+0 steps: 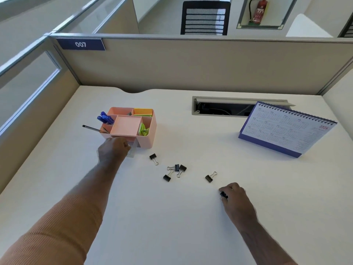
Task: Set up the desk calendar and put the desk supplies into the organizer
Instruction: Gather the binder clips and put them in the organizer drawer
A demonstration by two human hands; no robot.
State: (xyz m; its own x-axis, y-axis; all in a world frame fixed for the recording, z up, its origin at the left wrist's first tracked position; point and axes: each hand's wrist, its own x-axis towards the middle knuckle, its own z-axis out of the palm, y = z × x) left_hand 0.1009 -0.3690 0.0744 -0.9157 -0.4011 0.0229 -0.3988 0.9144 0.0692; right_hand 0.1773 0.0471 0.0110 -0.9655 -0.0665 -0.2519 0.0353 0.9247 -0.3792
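A pink organizer (147, 137) stands on the white desk (172, 217) at left of centre, holding blue pens (104, 118), a black pen (91, 128), yellow sticky notes (143, 111) and a green item (143, 130). My left hand (113, 148) grips the small clear drawer (133, 149) at the organizer's front, pulled partly out. Several black binder clips lie loose: one (153, 158) near the drawer, a cluster (175, 171) in the middle, one (210, 176) to the right. My right hand (234, 197) pinches another binder clip (223, 194). The purple desk calendar (286, 129) stands upright at right.
A cable slot (219, 108) with its lid open runs along the back of the desk, behind the calendar. Beige partition walls (191, 66) close the desk at the back and on the left. An office chair (205, 17) stands beyond the partition.
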